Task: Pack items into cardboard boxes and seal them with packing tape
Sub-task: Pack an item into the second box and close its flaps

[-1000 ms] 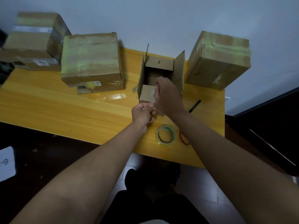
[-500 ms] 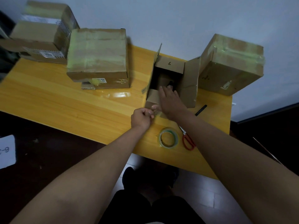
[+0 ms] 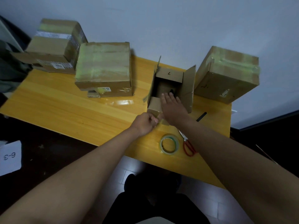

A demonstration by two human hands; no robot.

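Observation:
An open cardboard box (image 3: 187, 88) stands on the yellow table (image 3: 64, 102), its far flap marked "7". My right hand (image 3: 173, 109) lies flat with straight fingers on the box's near flap (image 3: 154, 104), fingertips reaching over the opening. A dark item (image 3: 171, 91) shows inside, mostly hidden. My left hand (image 3: 144, 123) is curled just below the flap and pinches its lower edge. A roll of clear tape (image 3: 161, 143) lies flat near the table's front edge, apart from both hands.
Red-handled scissors (image 3: 182, 134) lie right of the tape, partly under my right forearm. A black marker (image 3: 201, 116) lies beside the box. Taped boxes stand at left (image 3: 103, 65), far left (image 3: 55, 44) and right (image 3: 226, 75). A paper marked "6-3" (image 3: 9, 156) lies on the floor.
My right hand has flattened and pushed the near flap down and outward, its fingers sliding toward the opening. My left hand has stayed at the flap's edge. The view has tilted downward.

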